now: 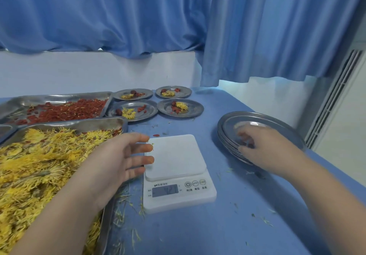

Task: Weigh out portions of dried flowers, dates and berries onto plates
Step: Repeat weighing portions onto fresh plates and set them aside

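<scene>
Your left hand [118, 159] reaches in from the lower left, fingers straight and spread, tips at the left edge of the white kitchen scale [178, 155] at centre. Your right hand [263, 149], blurred, lies on the stack of steel plates [277, 123] at right; you cannot tell its grip. Dried yellow flowers [35, 171] fill the near tray [79, 123] at lower left, and red berries [65, 112] the far tray [59, 96]. Four portioned plates [150, 108] sit at upper centre.
</scene>
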